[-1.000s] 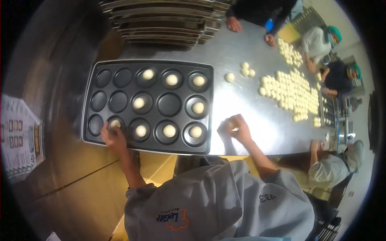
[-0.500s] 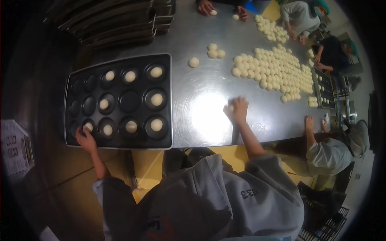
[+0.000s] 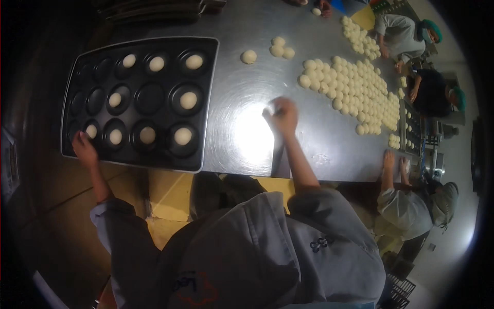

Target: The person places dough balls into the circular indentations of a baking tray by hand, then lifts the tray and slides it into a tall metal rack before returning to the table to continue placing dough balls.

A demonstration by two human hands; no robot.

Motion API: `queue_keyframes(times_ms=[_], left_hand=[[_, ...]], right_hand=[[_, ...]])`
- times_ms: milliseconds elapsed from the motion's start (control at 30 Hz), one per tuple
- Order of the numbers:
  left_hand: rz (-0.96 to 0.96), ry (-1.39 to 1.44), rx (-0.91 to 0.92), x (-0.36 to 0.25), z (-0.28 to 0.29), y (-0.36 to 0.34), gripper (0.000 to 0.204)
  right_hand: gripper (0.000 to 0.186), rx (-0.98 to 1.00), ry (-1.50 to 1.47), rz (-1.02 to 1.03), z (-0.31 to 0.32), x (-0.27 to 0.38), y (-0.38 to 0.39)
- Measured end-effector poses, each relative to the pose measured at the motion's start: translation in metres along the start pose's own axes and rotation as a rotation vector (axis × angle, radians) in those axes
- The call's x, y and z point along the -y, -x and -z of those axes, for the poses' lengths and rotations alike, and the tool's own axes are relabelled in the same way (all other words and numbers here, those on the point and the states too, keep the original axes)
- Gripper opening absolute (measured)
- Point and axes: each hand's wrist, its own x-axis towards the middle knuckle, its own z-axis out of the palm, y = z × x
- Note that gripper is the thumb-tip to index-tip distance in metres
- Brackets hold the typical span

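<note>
Over to the far left, at the near edge of a dark baking tray (image 3: 167, 117): left hand (image 3: 85, 148), fingers bent up over the rim, right beside a pale dough ball (image 3: 91, 131) in a front-row cup; cannot tell a grip from a light touch here. Across that tray, round cups in three rows, nine dough balls in all: four along the front, two in the middle, three at the back! Behind, a metal stack (image 3: 154, 9), cut off by the upper edge of the view. Onward across shiny steel table (image 3: 231, 129), to a lone ball (image 3: 248, 56), well clear of the tray, then three more balls (image 3: 277, 51) bunched together, touching. On the near side of those, the right hand (image 3: 283, 116) over the steel, fingers curled inward and blurred; cannot tell any dough inside that curl. Up top, a co-worker's hand (image 3: 325, 7) near another ball (image 3: 316, 11). Further right, a big crowd of dough balls (image 3: 354, 92) packed side by side, a smaller batch (image 3: 360, 38) behind. And at the right end, a second tray (image 3: 416, 135) with several balls inside, co-workers (image 3: 404, 37) around the table.
</note>
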Motion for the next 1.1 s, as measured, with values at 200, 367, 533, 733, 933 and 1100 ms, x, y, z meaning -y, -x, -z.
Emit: queue_keyframes(times_ms=[200,367,533,733,933,1100], left_hand=[[0.02,-0.003,-0.015,0.011,-0.005,-0.006,0.05],[0.045,-0.015,-0.002,0.018,-0.004,-0.003,0.05],[0.017,-0.01,0.004,0.026,-0.007,-0.005,0.049],[0.003,-0.03,-0.007,0.017,-0.009,-0.006,0.047],[-0.003,-0.065,0.007,0.03,-0.005,-0.003,0.048],[0.02,-0.086,0.047,0.017,-0.007,-0.006,0.05]], right_hand=[[0.025,-0.035,0.435,0.123,0.052,-0.089,0.029],[0.028,-0.076,0.021,-0.034,-0.001,-0.028,0.001],[0.018,-0.017,0.336,0.154,0.066,-0.08,0.045],[0.018,-0.088,0.078,-0.091,0.014,-0.035,-0.014],[0.012,-0.067,0.451,0.051,0.068,-0.105,0.02],[0.014,-0.162,0.081,-0.032,0.019,-0.05,-0.017]])
